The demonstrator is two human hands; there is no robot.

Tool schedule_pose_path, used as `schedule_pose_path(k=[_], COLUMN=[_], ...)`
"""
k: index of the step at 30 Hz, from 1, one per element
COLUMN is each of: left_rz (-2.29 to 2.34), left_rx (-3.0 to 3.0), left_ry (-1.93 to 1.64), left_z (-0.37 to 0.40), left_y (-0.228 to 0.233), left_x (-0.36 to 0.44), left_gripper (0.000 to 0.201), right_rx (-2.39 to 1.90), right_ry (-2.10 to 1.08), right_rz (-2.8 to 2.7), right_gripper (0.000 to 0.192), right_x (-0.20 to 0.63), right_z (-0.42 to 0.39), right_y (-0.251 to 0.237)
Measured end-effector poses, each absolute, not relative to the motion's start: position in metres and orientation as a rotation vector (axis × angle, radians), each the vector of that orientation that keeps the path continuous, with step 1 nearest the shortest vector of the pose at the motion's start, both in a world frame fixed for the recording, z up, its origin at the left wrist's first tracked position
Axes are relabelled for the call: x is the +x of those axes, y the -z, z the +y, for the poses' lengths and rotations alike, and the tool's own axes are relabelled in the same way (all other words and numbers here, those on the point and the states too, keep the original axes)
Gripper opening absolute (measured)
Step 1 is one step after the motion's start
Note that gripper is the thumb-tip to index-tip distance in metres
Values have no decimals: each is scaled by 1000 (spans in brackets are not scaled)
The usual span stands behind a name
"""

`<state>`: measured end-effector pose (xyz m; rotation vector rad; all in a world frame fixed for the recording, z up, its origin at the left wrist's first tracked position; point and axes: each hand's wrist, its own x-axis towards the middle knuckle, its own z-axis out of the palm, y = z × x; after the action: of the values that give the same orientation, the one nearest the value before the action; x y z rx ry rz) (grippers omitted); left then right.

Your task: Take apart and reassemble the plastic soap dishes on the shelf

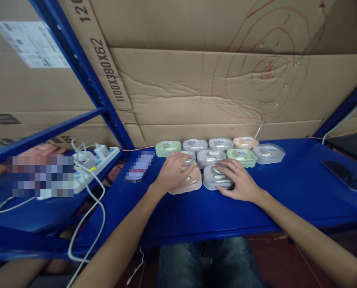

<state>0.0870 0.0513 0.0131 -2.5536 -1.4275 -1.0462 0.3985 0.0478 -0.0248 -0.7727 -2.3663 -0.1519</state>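
Blue shelf point(286, 192) against cardboard wall point(196, 80)

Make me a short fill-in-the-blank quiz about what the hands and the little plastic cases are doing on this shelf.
1. The left hand rests on a peach-coloured rounded plastic case on the ____ metal shelf.
2. The right hand covers a ____ rounded plastic case.
3. The white power strip lies to the ____ of both hands.

Missing words: blue; grey; left
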Motion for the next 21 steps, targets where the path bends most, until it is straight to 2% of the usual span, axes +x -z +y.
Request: schedule_pose_path(k=[7, 11, 21], left_rz=[-1398, -1446, -1635], left_rx=[-2381, -2236, -2104], left_ry=[1555, 1683, 2002], left_z=[48, 48, 56], left_y=[-14, -11, -7], left_x=[89, 87, 83], left_gripper=[40, 52, 66], right_rx=[-715, -712, -743], right_ry=[187, 171, 157], right_rz=[-2337, -2329, -2318], right_gripper=[60, 65, 64], right_x=[401, 402, 402], right_z=[52, 54, 54], right_y=[28, 29, 29])
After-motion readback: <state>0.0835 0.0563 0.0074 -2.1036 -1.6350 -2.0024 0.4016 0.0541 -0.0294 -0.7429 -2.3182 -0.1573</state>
